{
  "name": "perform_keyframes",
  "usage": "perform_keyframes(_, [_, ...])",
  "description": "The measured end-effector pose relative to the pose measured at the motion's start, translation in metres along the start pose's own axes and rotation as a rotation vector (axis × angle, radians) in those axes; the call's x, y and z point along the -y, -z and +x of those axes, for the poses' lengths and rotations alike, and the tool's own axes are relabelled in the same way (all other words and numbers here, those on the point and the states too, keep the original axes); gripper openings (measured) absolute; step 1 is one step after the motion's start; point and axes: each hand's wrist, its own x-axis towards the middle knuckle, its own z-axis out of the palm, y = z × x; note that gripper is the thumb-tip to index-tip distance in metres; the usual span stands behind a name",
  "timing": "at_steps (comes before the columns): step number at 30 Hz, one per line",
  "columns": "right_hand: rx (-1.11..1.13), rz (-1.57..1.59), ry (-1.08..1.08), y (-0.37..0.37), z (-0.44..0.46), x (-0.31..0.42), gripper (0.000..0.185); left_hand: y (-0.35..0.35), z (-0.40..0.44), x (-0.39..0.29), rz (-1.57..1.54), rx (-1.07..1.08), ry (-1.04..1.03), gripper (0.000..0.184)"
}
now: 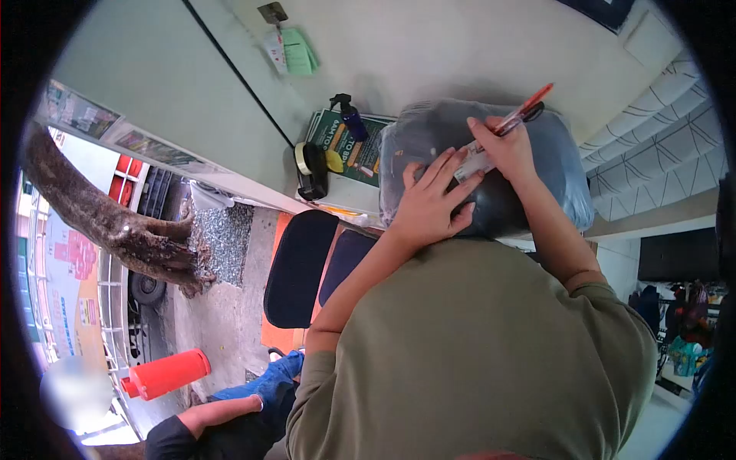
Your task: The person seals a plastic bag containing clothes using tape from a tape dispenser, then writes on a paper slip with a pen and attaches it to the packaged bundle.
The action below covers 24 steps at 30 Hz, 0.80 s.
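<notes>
A large bundle [552, 176] wrapped in clear plastic lies in front of me against the wall. On top of it is a small white paper or label [474, 162] with markings too small to read. My left hand [433, 198] rests on the bundle with its fingers spread, the fingertips touching the label's left edge. My right hand [506, 149] is closed round a red pen [529, 101], at the label's upper right. The pen leans up and to the right; its tip is hidden by my fingers.
Left of the bundle are a dark spray bottle [350, 119], green printed booklets [330, 134] and a tape roll [310, 169]. A dark chair [299, 268] stands below them. Another person [222, 418] is at lower left, near a red cylinder [169, 374]. Curtains [652, 138] hang at right.
</notes>
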Motion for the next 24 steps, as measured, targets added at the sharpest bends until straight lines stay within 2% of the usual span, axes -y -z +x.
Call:
perform_keyframes(14, [0.005,-0.064,0.043,-0.002,-0.002,-0.001,0.046,-0.003,0.000,0.001,-0.013,0.017,-0.005,0.056])
perform_keyframes(20, [-0.025,0.080,0.040,-0.004,0.000,-0.006,0.044,-0.002,0.001,0.001,-0.021,0.020,-0.012,0.055])
perform_keyframes(24, [0.014,-0.002,0.045,0.000,-0.002,-0.003,0.038,-0.003,0.001,0.001,-0.018,0.017,-0.014,0.055])
